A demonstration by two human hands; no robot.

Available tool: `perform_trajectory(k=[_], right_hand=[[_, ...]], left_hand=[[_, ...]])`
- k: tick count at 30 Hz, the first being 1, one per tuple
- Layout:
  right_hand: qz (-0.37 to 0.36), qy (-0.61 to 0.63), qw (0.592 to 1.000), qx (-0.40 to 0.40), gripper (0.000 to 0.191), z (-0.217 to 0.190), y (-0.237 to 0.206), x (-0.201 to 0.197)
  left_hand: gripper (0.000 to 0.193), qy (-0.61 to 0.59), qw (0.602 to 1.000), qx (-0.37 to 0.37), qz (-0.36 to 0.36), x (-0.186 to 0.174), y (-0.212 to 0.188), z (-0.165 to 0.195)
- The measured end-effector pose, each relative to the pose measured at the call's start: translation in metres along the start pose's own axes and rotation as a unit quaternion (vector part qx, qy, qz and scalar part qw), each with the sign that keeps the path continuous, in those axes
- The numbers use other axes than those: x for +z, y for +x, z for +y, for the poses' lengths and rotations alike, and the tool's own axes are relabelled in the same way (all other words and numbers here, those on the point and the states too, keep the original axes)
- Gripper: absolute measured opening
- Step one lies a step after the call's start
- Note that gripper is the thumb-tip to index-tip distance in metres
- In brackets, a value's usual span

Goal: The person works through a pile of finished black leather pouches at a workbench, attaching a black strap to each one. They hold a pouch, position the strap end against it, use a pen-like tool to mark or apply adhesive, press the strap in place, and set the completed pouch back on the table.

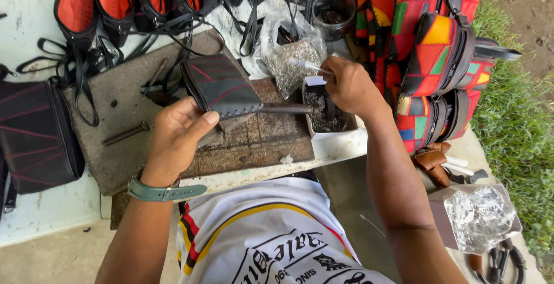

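Two hands work over the bench [46,215]: the left hand [176,137], fingers closed, grips a black pouch [222,85] on a worn block [262,140] near centre; at 2 o'clock, the right hand [352,88] pinches what may be a small tube [306,65] above a rivet box [329,119]

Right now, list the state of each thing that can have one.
Left hand: gripping the black pouch, held flat on the worn block.
Right hand: fingers pinched over the small box.
Clear bag: open.
Round tin: open.
Patchwork bags: stacked.
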State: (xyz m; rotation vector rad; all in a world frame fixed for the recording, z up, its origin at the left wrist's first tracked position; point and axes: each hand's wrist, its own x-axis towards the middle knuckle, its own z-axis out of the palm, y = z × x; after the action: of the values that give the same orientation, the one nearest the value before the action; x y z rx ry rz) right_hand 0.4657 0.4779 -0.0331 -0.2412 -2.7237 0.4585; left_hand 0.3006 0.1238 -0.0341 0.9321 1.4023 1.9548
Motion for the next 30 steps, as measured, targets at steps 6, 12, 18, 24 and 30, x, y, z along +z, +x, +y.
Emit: perform_trajectory(k=[6,12,18,24,30], right_hand=[[-0.037,-0.227,0.973,-0.001,0.027,0.000,0.001,0.026],[0.063,-0.002,0.996,0.055,0.014,-0.025,0.004,-0.012],[0.110,0.514,0.841,0.131,0.012,-0.138,-0.005,0.015],[-0.050,0.321,0.941,-0.096,0.013,-0.173,0.028,-0.043],[-0.197,0.112,0.958,-0.177,0.023,-0.204,0.093,-0.084]], left_hand=[[0.028,-0.027,0.999,0.010,0.019,-0.001,0.005,-0.003],[0.032,-0.112,0.992,0.057,0.017,-0.005,0.017,0.006],[0.041,-0.211,0.975,0.068,-0.009,-0.010,0.017,0.003],[0.032,-0.238,0.970,0.046,0.000,-0.031,0.029,-0.018],[0.030,-0.229,0.972,-0.009,-0.053,-0.028,0.038,-0.010]])
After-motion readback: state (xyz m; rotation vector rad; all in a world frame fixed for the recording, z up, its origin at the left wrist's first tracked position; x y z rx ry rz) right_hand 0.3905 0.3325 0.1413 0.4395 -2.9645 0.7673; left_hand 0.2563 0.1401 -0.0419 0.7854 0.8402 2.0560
